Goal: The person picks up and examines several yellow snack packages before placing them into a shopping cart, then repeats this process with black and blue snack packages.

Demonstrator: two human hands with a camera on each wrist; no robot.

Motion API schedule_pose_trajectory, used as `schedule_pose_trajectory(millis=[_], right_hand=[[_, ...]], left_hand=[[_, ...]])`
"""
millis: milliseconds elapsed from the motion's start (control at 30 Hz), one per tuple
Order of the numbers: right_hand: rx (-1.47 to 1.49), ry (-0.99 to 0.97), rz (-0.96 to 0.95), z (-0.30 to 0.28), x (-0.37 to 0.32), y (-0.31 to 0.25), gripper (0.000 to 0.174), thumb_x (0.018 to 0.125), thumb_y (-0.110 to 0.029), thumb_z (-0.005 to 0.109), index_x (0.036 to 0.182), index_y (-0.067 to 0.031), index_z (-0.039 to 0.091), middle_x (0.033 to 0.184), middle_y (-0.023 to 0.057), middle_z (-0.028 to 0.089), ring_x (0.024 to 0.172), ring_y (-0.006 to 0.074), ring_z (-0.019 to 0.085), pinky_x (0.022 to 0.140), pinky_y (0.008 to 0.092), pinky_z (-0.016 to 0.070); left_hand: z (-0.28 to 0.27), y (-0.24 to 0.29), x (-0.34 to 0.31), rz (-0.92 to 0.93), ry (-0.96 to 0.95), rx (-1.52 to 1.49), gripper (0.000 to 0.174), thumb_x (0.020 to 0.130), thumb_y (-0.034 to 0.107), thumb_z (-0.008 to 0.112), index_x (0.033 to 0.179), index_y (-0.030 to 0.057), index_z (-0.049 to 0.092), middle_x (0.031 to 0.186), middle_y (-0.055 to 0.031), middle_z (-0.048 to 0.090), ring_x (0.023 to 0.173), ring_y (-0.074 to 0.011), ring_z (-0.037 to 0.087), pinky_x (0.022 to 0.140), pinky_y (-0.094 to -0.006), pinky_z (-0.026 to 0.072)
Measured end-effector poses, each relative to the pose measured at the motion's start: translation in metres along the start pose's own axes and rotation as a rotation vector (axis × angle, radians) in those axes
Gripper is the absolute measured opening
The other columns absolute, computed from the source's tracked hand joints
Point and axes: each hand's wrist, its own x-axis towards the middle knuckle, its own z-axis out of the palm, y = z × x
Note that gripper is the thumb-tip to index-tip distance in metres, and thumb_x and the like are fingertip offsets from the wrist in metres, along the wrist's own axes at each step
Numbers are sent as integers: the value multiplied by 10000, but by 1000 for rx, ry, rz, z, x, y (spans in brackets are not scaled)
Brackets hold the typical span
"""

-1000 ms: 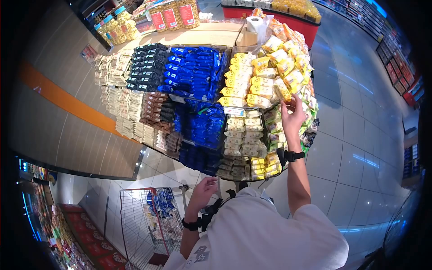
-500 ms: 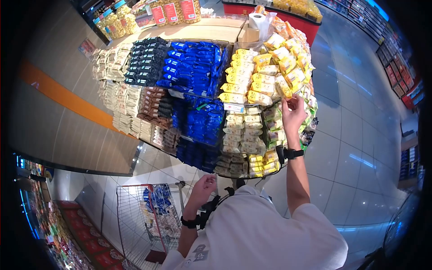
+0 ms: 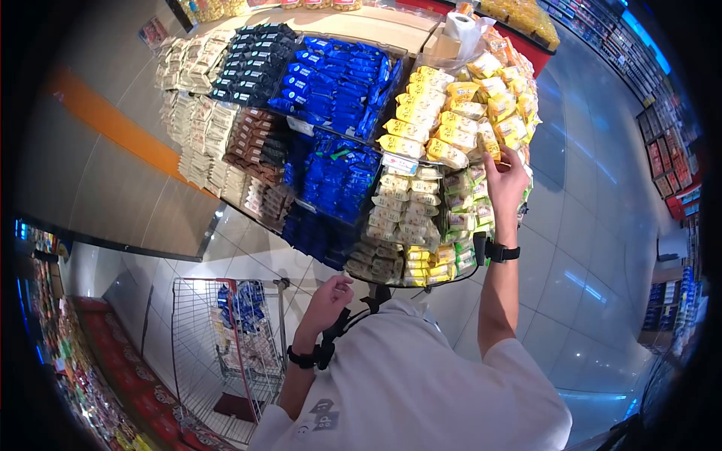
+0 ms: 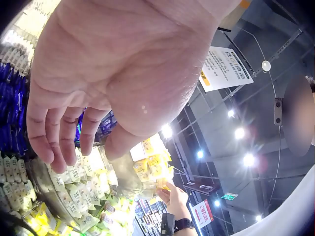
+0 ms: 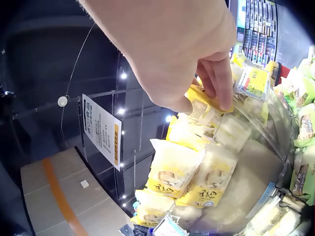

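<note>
In the head view my right hand (image 3: 507,184) reaches to the upper right tray and pinches the lower end of a yellow-and-white snack packet (image 3: 489,141). The right wrist view shows thumb and fingers on either side of that packet (image 5: 201,109), which stands among similar yellow packets (image 5: 172,169). My left hand (image 3: 325,304) hangs in front of the display's near edge, fingers loosely curled and holding nothing. Its palm and bent fingers fill much of the left wrist view.
Blue packets (image 3: 331,86) and black ones (image 3: 254,64) fill the trays to the left. Pale packets (image 3: 406,207) lie in the tier below the yellow ones. A wire shopping cart (image 3: 218,353) holding blue and pale packets stands at my left. A paper roll (image 3: 460,28) stands behind the trays.
The head view has shifted, so the trays sit higher in it and the cart farther left. My right hand keeps its pinch on the yellow packet; the left still hangs loose.
</note>
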Motion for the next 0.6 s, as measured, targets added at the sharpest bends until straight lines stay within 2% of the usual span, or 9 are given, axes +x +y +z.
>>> schedule_pose_trajectory(millis=[133,467,600], right_hand=[[-19,-38,72,-6,10,-10,460,851,-251,825,1166,65,711,881,177,770,786,227,772,744,334,590],[70,-81,143,-1,19,-7,428,877,-242,815,1152,69,711,849,148,767,754,191,760,686,305,581],[34,-95,157,-5,18,-22,428,867,-252,820,1138,63,720,844,150,769,765,195,762,699,314,582]], left_hand=[[0,-9,-2,5,21,2,309,988,150,679,1265,24,627,1015,-52,652,887,-127,663,810,-273,524],[-5,-14,-5,7,52,13,304,990,158,677,1257,22,631,996,-54,660,852,-125,657,786,-271,522],[-4,-8,-5,-11,59,8,303,985,151,680,1253,19,631,986,-52,658,845,-124,655,781,-270,521]])
